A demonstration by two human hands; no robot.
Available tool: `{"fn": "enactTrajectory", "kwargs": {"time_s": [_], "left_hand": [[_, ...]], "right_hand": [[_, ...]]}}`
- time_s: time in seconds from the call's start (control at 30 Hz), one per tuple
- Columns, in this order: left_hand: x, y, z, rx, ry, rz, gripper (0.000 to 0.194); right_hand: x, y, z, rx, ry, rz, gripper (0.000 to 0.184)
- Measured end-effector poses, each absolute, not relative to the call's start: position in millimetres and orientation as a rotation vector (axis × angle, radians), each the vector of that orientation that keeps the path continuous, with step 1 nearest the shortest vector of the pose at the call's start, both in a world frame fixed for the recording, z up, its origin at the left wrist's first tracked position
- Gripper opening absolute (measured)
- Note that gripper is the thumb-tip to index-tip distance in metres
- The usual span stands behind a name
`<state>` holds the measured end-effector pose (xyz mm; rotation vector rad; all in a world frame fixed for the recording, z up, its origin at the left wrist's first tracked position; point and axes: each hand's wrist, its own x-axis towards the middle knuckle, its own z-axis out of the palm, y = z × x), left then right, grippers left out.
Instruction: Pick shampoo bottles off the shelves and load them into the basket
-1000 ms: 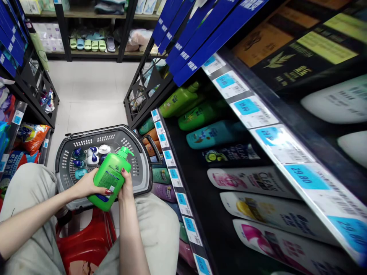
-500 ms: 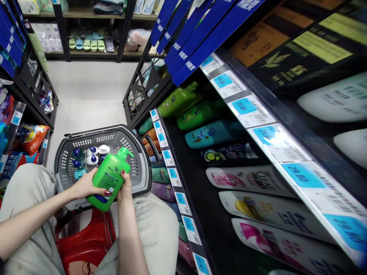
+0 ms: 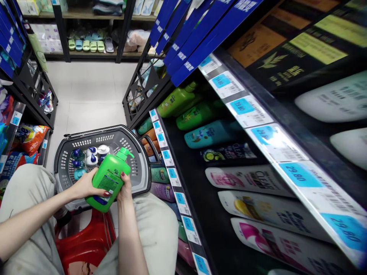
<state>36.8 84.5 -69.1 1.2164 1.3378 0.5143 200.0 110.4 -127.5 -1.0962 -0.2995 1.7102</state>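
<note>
To the right of the grip runs the shelf [image 3: 200,179], its bays filled with shampoo bottles lying on their sides behind a strip of blue price tags [image 3: 243,107]. Just beyond the grip, on the floor, sits the grey basket [image 3: 140,168], with a cluster of small blue and white bottles [image 3: 88,156] in its far left part. Below the grip a red stool [image 3: 83,240] shows between the person's pale trouser legs. Over the near rim of the basket both hands hold one green pump bottle [image 3: 110,177], clear of the basket and the shelf. Its long axis runs on a slant, base low and near toward the left, pump head [image 3: 124,152] high and far toward the right, pointing at the shelf side. The left hand [image 3: 84,185] is wrapped around the lower body from the left, thumb pressed across the label near the base; the right hand [image 3: 125,188] props the bottle from underneath on its right edge, fingertip on the side. Both hands are closed on it, and the right one lies nearer the shelf, the left nearer the small bottles.
</note>
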Motion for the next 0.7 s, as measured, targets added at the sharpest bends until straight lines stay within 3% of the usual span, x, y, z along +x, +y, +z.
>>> {"fn": "enactTrajectory", "kwargs": {"time_s": [0.47,0.7], "left_hand": [[38,85,-83,0.983,1.267,0.599,0.064],[37,85,-87,0.984,1.269,0.613,0.065]], "right_hand": [[192,120,-125,-1.068,-0.11,1.947,0.06],[190,123,-120,-1.067,-0.053,1.964,0.048]]}}
